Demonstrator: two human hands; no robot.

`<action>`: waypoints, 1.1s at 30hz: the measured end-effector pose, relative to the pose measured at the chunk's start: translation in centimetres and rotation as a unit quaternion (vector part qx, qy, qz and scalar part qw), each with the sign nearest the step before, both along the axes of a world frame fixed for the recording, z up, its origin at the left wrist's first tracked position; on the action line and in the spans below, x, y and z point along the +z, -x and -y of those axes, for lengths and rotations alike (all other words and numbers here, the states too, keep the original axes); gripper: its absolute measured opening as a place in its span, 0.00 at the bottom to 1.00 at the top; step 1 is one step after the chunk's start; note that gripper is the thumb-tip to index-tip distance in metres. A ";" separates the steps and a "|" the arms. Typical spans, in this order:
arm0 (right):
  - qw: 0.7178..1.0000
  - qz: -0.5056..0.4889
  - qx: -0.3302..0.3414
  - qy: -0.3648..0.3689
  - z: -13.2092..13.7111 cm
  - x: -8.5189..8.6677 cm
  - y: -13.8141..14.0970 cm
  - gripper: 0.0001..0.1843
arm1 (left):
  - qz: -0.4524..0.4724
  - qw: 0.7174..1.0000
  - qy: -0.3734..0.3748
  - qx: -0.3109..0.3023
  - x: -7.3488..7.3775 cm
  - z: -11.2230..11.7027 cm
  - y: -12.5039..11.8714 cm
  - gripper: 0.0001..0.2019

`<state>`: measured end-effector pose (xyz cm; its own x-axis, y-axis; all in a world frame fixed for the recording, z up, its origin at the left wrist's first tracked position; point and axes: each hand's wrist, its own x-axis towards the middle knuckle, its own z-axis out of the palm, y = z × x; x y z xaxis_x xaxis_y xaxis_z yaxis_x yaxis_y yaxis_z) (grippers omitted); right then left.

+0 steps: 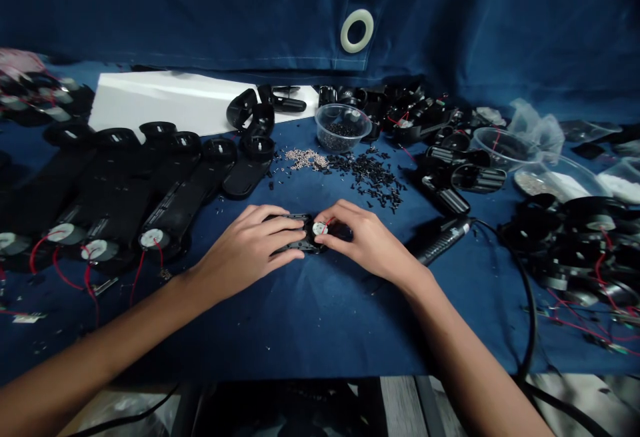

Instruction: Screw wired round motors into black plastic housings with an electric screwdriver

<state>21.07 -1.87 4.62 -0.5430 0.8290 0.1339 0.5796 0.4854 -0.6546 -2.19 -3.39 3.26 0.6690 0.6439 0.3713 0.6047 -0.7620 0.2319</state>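
My left hand [255,240] lies over a black plastic casing [295,245] on the blue cloth, its fingers wrapped across the top and side and holding it down. With thumb and forefinger my right hand [357,234] pinches a small round motor [320,228] with a white end and a red wire, at the casing's right end. Part of the casing is hidden beneath the left fingers. Beyond the hands lie a pile of black screws [375,177] and a heap of small silvery screws [306,158].
Black casings with motors [155,237] stand in rows at left. A clear bowl [343,127] holds dark screws. A black electric screwdriver [445,240] with a cable lies right of my hand. More parts [595,244] and wires crowd the far right; a blue curtain [200,10] hangs behind.
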 end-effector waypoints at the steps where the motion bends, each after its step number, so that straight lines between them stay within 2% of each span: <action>1: 1.000 0.000 0.000 0.000 0.0 0.0 0.0 0.08 | -0.003 1.000 -0.001 0.003 -0.1 0.1 -0.1 0.13; 10: 1.000 0.007 0.002 0.001 0.0 0.0 0.0 0.09 | -0.007 1.000 0.002 0.028 -0.7 0.4 -0.2 0.14; 23: 1.000 0.002 0.001 -0.004 0.1 0.0 0.0 0.09 | -0.004 0.999 -0.037 0.033 -1.0 1.1 -0.6 0.14; 33: 1.000 -0.010 0.006 -0.008 0.0 -0.1 -0.1 0.08 | -0.047 0.998 -0.025 0.023 -0.2 0.9 -0.9 0.14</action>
<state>21.17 -1.89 4.50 -0.5497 0.8201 0.1586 0.5609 0.5031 -0.6575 -1.27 -4.34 3.11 0.6726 0.6571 0.3404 0.6565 -0.7421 0.1352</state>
